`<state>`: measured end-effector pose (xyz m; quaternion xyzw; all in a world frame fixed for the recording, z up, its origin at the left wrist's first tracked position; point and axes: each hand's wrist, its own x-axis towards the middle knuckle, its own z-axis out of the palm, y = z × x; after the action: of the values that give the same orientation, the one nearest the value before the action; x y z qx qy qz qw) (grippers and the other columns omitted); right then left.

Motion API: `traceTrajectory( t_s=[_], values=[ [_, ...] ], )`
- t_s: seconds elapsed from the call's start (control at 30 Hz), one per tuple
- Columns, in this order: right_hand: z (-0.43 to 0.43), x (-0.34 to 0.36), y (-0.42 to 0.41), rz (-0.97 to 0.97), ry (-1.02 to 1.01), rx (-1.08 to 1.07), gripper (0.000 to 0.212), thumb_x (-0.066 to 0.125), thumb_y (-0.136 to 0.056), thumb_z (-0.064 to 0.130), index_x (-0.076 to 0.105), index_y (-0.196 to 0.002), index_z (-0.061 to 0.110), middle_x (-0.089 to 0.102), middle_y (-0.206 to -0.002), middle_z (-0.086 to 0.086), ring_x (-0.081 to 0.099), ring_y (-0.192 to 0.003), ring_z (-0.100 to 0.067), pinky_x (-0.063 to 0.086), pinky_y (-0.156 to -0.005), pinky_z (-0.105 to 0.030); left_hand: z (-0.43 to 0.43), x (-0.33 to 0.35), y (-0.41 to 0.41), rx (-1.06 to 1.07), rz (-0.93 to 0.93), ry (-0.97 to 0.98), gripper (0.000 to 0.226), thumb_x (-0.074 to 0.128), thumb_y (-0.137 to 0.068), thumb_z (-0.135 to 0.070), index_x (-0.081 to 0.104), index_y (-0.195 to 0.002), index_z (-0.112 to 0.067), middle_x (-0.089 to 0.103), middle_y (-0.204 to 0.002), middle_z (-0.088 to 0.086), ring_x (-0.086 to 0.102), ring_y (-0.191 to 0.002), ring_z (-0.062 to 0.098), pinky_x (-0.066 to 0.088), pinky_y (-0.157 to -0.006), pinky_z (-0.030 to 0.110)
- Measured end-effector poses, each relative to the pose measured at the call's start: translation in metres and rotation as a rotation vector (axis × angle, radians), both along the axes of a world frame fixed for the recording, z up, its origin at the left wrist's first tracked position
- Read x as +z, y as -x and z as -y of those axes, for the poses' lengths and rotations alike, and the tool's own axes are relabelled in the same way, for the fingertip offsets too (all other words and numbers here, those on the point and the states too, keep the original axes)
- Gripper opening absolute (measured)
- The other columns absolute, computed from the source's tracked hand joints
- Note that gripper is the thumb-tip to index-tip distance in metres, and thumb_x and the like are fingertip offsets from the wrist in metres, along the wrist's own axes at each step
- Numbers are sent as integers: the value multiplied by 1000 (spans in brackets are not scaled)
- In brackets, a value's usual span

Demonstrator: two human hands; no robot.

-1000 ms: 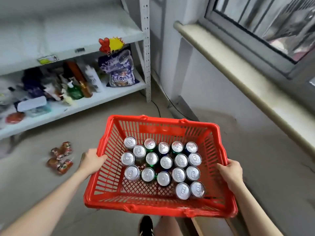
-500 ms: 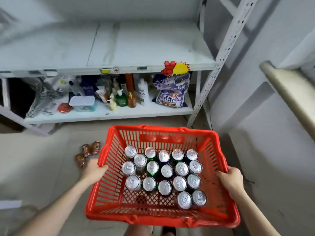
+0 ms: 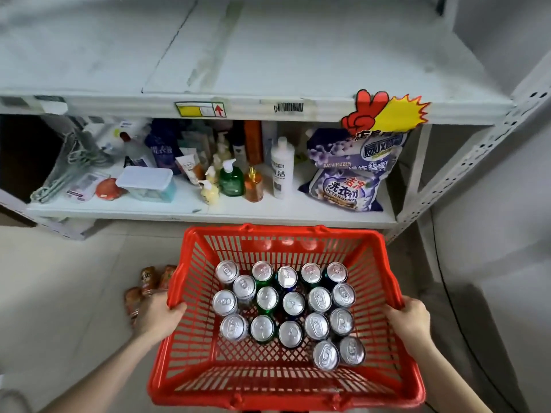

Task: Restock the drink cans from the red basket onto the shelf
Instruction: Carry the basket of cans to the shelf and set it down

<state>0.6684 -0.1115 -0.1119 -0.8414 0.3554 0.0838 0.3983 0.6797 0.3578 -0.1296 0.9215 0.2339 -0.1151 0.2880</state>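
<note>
Both hands gripped the red basket (image 3: 286,380) by its side rims, the left hand (image 3: 158,318) curled over the left edge with the thumb inside the lattice, the right hand (image 3: 413,318) clenched on the right edge, as a person held it just in front of the shelf (image 3: 268,58). Inside, the drink cans (image 3: 287,308) stood upright in close rows toward the far half of the basket, their silver tops up, seventeen by count, with two set apart near the right front corner. No can had yet reached the wide upper shelf board, which lay bare above a lower tier crowded with soap bottles (image 3: 231,180) and a detergent bag (image 3: 347,186). By that showing, restocking had not begun and every can remained to be placed. A few small packets (image 3: 149,281) lay on the floor beside the left hand.
</note>
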Motion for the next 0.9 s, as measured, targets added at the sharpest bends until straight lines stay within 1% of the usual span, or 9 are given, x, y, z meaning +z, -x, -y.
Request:
traceTrajectory(
  t_s=[0.1, 0.2, 0.27, 0.43, 0.6, 0.67, 0.77, 0.83, 0.9],
  values=[
    [3, -53, -21, 9, 11, 18, 5, 70, -79, 9, 69, -75, 10, 65, -65, -6, 62, -64, -24, 49, -61, -32, 7, -49, -14, -8, -14, 7, 7, 71, -81, -13, 70, -74, -13, 62, -63, 3, 64, -65, 25, 44, -59, 29],
    [6, -100, -35, 2, 14, 40, 4, 69, -83, 7, 68, -83, 4, 59, -60, 1, 55, -54, -11, 39, -45, -20, 9, -99, -24, -11, -34, 11, 5, 70, -84, -16, 70, -78, -16, 67, -67, 1, 63, -63, 20, 44, -56, 26],
    [7, -131, -43, -9, 2, 31, 4, 68, -85, 6, 65, -84, 3, 57, -59, 2, 54, -52, -7, 36, -40, -14, 10, -135, -31, -6, -41, 16, 5, 70, -85, -17, 72, -81, -14, 69, -71, 1, 65, -64, 19, 49, -60, 28],
    [11, -202, -51, -41, 3, -8, 13, 72, -82, 11, 66, -78, 1, 65, -65, -8, 64, -58, -23, 54, -57, -32, 15, -205, -44, 4, -59, 37, 10, 69, -86, -18, 71, -76, -17, 66, -63, -4, 64, -58, 14, 47, -55, 25],
    [10, -251, -58, -32, -23, -44, 15, 72, -81, 10, 61, -70, 12, 68, -69, -11, 68, -60, -27, 59, -61, -38, 12, -258, -56, 9, -41, 115, 14, 70, -83, -16, 69, -70, -20, 71, -63, -4, 70, -58, 17, 60, -64, 41],
    [10, -267, -61, -26, -33, -53, 12, 72, -81, 9, 63, -74, 10, 68, -68, -10, 68, -59, -25, 57, -58, -34, 16, -269, -63, -2, -27, 113, 11, 69, -84, -18, 70, -73, -19, 72, -66, -2, 70, -59, 17, 59, -62, 37],
    [9, -286, -67, -21, -36, -59, 9, 73, -80, 8, 64, -77, 6, 67, -66, -9, 67, -55, -22, 51, -51, -27, 21, -281, -74, -23, -22, 111, 11, 67, -87, -19, 72, -79, -15, 71, -68, -2, 68, -59, 13, 49, -53, 22],
    [8, -298, -71, -13, -43, -62, 8, 73, -80, 8, 65, -78, 7, 68, -67, -10, 68, -57, -23, 55, -54, -30, 22, -289, -80, -32, -22, 107, 10, 67, -88, -20, 72, -81, -16, 69, -67, -5, 66, -58, 10, 46, -51, 19],
    [5, -310, -74, -20, -53, -60, 10, 73, -81, 9, 64, -78, 10, 70, -69, -11, 70, -59, -25, 59, -61, -37, 19, -298, -85, -29, -34, 113, 8, 67, -88, -22, 72, -83, -19, 70, -69, -4, 68, -60, 12, 49, -53, 21]
  ],
)
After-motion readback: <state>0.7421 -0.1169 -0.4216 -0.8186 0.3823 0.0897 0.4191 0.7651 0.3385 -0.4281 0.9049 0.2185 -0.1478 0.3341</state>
